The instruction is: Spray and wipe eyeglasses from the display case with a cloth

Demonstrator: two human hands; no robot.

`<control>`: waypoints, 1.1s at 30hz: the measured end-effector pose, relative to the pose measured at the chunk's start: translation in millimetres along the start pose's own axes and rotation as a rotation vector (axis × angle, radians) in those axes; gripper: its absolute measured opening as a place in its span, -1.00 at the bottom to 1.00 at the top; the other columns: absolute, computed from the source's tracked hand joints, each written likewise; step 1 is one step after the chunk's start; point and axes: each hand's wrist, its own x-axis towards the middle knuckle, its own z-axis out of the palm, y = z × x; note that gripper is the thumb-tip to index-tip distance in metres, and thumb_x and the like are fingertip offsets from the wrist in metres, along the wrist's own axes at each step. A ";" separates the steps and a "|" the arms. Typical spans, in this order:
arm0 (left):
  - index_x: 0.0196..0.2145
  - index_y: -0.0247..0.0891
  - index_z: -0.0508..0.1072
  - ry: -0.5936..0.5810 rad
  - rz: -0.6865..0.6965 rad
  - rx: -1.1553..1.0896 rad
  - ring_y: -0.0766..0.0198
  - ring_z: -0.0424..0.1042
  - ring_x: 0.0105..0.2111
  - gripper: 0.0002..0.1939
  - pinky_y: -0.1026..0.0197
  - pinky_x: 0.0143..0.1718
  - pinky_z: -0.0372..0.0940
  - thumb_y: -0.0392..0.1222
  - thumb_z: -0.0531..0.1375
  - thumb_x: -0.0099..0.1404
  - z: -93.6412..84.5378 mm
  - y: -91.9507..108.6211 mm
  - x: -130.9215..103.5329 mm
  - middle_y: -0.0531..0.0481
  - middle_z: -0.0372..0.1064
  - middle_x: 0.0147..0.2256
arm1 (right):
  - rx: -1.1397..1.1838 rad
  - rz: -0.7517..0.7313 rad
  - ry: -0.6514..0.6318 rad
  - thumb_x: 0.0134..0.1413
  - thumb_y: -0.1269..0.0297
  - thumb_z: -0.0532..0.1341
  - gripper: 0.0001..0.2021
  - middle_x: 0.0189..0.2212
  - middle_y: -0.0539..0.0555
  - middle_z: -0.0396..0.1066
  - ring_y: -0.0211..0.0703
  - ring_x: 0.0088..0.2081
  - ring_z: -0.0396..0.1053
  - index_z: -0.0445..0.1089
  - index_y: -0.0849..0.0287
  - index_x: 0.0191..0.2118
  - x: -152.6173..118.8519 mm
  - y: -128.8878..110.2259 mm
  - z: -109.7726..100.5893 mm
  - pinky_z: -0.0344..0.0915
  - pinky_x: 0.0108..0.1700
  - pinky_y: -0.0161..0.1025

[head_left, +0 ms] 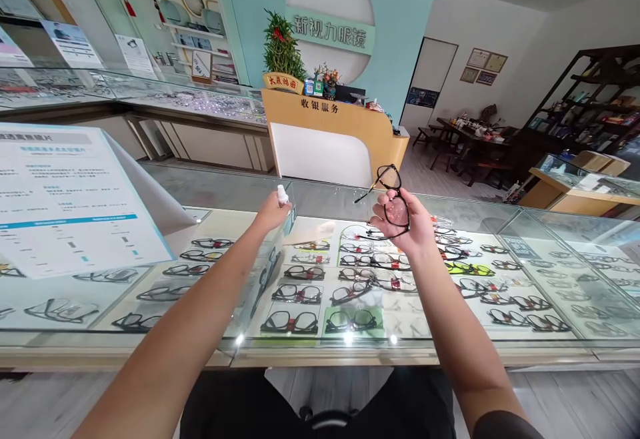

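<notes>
Where fingers [378, 216] grip, glasses [395, 188] tilt

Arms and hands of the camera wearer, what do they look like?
The left hand and right hand are ungloved. Both forearms are bare, with no watch or bracelet visible. A dark sleeve shows on the right; no left sleeve is visible.
</notes>
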 end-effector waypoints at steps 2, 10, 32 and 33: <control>-0.05 -0.22 0.43 0.003 0.016 0.003 -0.01 0.51 -0.08 -0.72 0.01 0.04 0.36 -0.13 0.29 0.31 0.4 -2.1 0.7 -0.12 0.54 -0.13 | 0.109 0.025 -0.022 0.44 0.18 0.19 -0.79 -0.32 0.01 0.54 -0.23 -0.45 0.29 0.48 0.07 -0.26 -2.8 3.1 -1.2 0.40 -0.31 -0.23; -0.02 -0.26 0.44 0.055 0.038 0.020 -0.14 0.55 -0.05 -0.62 -0.12 0.05 0.41 -0.11 0.32 0.24 -2.4 3.0 -6.9 -0.25 0.55 -0.10 | 0.223 0.062 -0.074 0.48 0.20 0.16 -0.77 -0.31 0.02 0.52 -0.24 -0.45 0.32 0.46 0.07 -0.26 -5.7 8.1 -4.2 0.40 -0.34 -0.23; -0.17 -0.07 0.61 -0.526 0.475 0.238 -0.03 0.57 -0.12 -0.58 0.11 -0.22 0.28 0.30 0.32 0.26 4.7 53.3 -60.7 -0.10 0.64 -0.10 | 0.179 0.061 0.004 0.49 0.18 0.16 -0.79 -0.31 0.00 0.47 -0.24 -0.45 0.26 0.42 0.07 -0.24 0.0 15.1 -11.5 0.38 -0.35 -0.25; -0.17 -0.06 0.62 -0.546 0.471 0.213 -0.03 0.58 -0.14 -0.57 0.12 -0.23 0.28 0.30 0.37 0.20 5.4 53.5 -61.3 -0.09 0.64 -0.13 | 0.177 0.060 -0.001 0.48 0.18 0.17 -0.80 -0.31 0.00 0.48 -0.24 -0.45 0.27 0.43 0.07 -0.24 0.2 15.6 -12.2 0.38 -0.34 -0.25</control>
